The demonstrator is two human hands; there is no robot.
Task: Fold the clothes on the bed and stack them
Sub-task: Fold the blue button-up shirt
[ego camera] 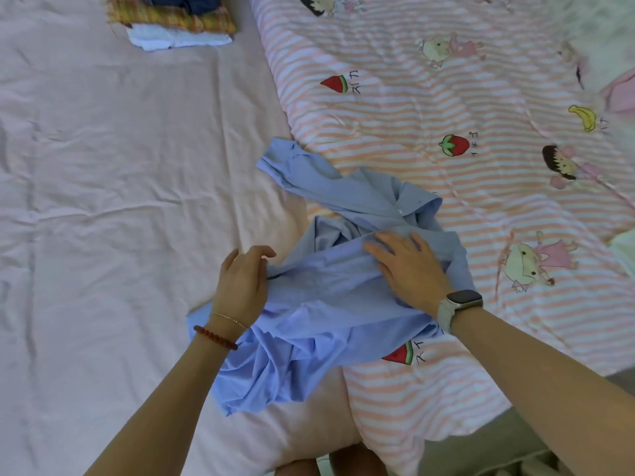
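Observation:
A crumpled light blue button shirt (330,304) lies at the near edge of the bed, half on the pink sheet and half on the striped quilt. One sleeve reaches up and to the left. My left hand (242,281) is at the shirt's left edge with its fingers loosely curled; whether it grips the cloth is hidden. My right hand (409,266), with a watch on the wrist, presses flat on the shirt's middle, fingers spread. A stack of folded clothes (171,22) sits at the far left, with a yellow plaid piece over white ones.
The pink sheet (103,201) covers the left of the bed. A pink-and-white striped cartoon quilt (446,97) covers the right. The bed's near edge and a strip of floor show at the bottom right.

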